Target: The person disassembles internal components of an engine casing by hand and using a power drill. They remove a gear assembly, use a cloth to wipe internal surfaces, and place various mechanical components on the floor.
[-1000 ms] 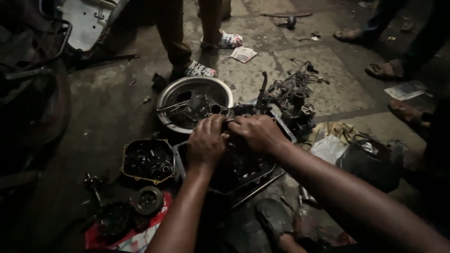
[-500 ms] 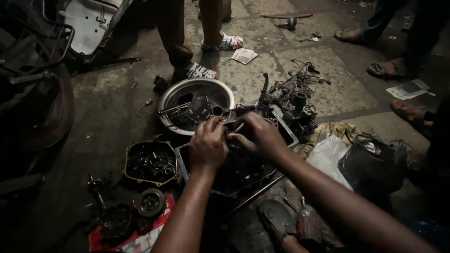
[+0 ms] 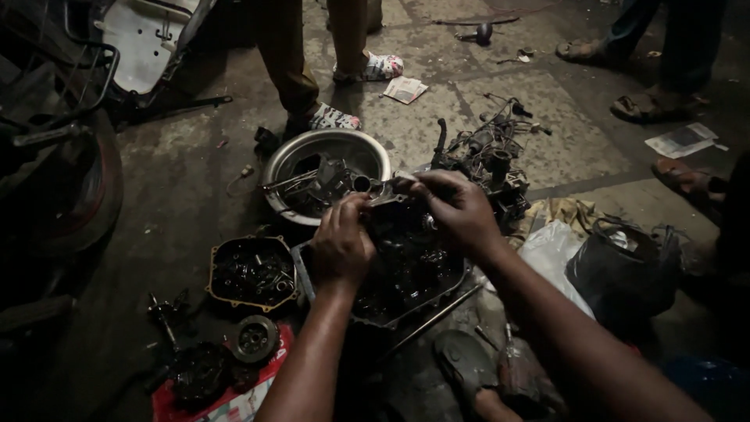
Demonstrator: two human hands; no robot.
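Two hands over engine case [image 3: 406,270]: left hand [image 3: 341,244] and right hand [image 3: 457,211] both pinch small metal part [image 3: 388,195] between them, above case's far edge.

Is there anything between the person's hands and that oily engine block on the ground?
Nothing visible does. The left hand and right hand are already on the top of the engine block, fingers closed on a small dark part there. The metal bowl sits just behind, not between.
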